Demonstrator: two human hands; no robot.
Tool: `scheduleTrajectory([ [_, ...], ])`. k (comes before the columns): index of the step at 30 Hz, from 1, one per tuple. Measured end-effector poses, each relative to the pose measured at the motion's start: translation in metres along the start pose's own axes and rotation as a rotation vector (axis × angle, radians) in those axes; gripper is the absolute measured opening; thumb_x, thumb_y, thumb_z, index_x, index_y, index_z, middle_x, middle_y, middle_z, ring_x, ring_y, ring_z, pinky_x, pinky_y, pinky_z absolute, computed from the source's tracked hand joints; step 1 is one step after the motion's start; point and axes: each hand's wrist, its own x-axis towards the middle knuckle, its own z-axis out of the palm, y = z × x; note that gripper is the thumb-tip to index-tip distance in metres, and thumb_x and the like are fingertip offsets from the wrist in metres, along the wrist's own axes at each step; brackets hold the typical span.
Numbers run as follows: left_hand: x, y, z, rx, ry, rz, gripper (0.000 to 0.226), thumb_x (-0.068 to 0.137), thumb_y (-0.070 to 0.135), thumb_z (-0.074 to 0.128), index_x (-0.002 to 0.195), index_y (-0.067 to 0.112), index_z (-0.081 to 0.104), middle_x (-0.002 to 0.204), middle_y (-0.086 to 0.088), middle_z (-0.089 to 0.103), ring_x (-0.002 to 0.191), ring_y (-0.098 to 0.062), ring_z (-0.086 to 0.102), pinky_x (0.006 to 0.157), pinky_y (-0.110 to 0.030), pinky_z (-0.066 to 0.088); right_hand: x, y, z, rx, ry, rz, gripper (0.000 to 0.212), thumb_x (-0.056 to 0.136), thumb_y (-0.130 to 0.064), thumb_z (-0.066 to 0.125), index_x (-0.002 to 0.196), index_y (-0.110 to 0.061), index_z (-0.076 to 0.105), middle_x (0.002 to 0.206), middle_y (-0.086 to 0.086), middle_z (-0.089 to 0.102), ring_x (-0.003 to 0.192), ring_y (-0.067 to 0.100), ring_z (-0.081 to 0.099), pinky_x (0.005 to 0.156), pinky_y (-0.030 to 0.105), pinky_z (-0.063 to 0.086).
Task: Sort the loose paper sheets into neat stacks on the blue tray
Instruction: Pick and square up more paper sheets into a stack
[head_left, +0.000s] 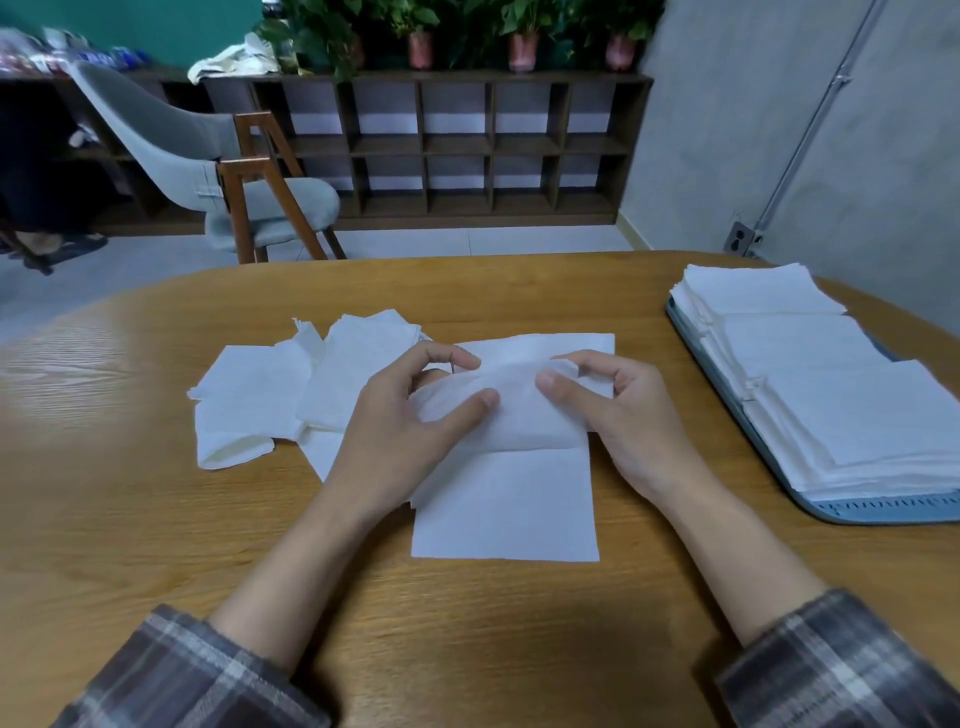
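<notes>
A white paper sheet (506, 499) lies on the wooden table in front of me, its far half folded up toward me. My left hand (400, 436) pinches the folded part between thumb and fingers on its left side. My right hand (613, 410) pinches the same sheet on its right side. A loose pile of crumpled white sheets (270, 395) sits to the left of my hands. The blue tray (852, 512) stands at the right and bears three neat stacks of white sheets (810, 374) in a row.
The round wooden table (156, 519) curves away at its far edge. Beyond it stand a grey chair (218, 171) with wooden legs and a dark cubby shelf (452, 145) with potted plants on top. A grey wall with an outlet is behind the tray.
</notes>
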Motion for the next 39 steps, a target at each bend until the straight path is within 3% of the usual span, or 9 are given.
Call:
scheduleTrajectory([
  [4,0.003,-0.003,-0.002,-0.020,-0.001,-0.071,0.014,0.086,0.023,0.087,0.095,0.027,0.077,0.098,0.014,0.075,0.095,-0.010,0.070,0.083,-0.032,0.056,0.000,-0.001,-0.001,0.023,0.000,0.038,0.014,0.095,-0.019,0.077,0.105,-0.010,0.080,0.103,0.006,0.081,0.097,0.026,0.078,0.085,0.038,0.061],
  [8,0.004,-0.003,-0.003,-0.078,-0.013,-0.069,0.006,0.089,0.021,0.084,0.089,0.019,0.079,0.090,0.005,0.077,0.087,-0.018,0.074,0.073,-0.030,0.057,-0.002,-0.002,-0.001,0.076,-0.028,0.046,0.017,0.094,-0.017,0.076,0.109,-0.008,0.079,0.108,0.007,0.081,0.102,0.027,0.077,0.087,0.039,0.063],
  [13,-0.002,0.006,-0.003,0.015,-0.157,-0.051,0.033,0.095,0.044,0.070,0.086,0.015,0.081,0.070,0.018,0.067,0.062,0.004,0.057,0.062,-0.013,0.040,0.002,0.000,-0.006,0.080,-0.023,0.027,0.023,0.095,-0.035,0.074,0.093,-0.014,0.083,0.108,0.006,0.080,0.108,0.023,0.073,0.098,0.042,0.050],
  [17,-0.005,0.003,-0.004,0.047,-0.310,-0.129,0.070,0.106,0.061,0.034,0.085,0.017,0.084,0.098,0.013,0.079,0.100,-0.006,0.070,0.098,-0.030,0.047,0.005,-0.002,-0.006,0.089,0.067,0.061,0.048,0.095,-0.052,0.060,0.088,-0.012,0.085,0.108,0.005,0.080,0.110,0.023,0.072,0.109,0.048,0.047],
  [22,-0.004,-0.016,0.002,0.451,-0.362,0.166,0.009,0.096,0.038,0.074,0.094,0.031,0.079,0.100,0.017,0.071,0.100,-0.006,0.066,0.086,-0.034,0.053,0.002,-0.002,-0.004,0.043,0.088,0.083,0.039,0.103,-0.042,0.062,0.088,-0.014,0.085,0.107,0.000,0.081,0.109,0.017,0.072,0.110,0.042,0.047],
  [25,0.000,-0.019,0.001,0.530,-0.405,0.206,0.025,0.089,0.037,0.083,0.113,0.033,0.077,0.101,0.018,0.068,0.098,0.000,0.062,0.086,-0.024,0.051,0.001,-0.005,-0.002,0.017,0.089,0.077,0.035,0.104,-0.036,0.061,0.092,-0.012,0.084,0.106,-0.005,0.081,0.109,0.006,0.071,0.101,0.024,0.044],
  [28,-0.002,-0.017,0.003,0.495,-0.379,0.173,0.023,0.088,0.033,0.084,0.111,0.032,0.080,0.096,0.016,0.070,0.095,0.000,0.063,0.080,-0.016,0.047,0.001,-0.007,-0.003,-0.042,0.066,0.046,0.031,0.105,-0.035,0.060,0.098,-0.015,0.084,0.109,-0.013,0.080,0.113,-0.006,0.066,0.097,0.014,0.037],
  [33,-0.003,-0.005,-0.001,0.187,-0.263,0.057,0.001,0.092,0.026,0.081,0.092,0.027,0.082,0.095,0.018,0.076,0.096,-0.001,0.069,0.083,-0.015,0.049,0.001,-0.004,-0.005,-0.068,-0.052,0.030,0.043,0.095,-0.062,0.063,0.104,-0.026,0.083,0.120,-0.013,0.077,0.126,0.002,0.063,0.115,0.038,0.038],
  [39,0.002,0.001,-0.008,0.006,-0.069,0.007,0.001,0.089,0.022,0.083,0.090,0.022,0.083,0.094,0.014,0.080,0.096,-0.001,0.072,0.086,-0.015,0.052,-0.006,-0.004,0.003,-0.003,-0.153,0.052,0.027,0.090,-0.032,0.077,0.106,-0.012,0.081,0.105,0.003,0.081,0.099,0.015,0.076,0.082,0.023,0.055],
])
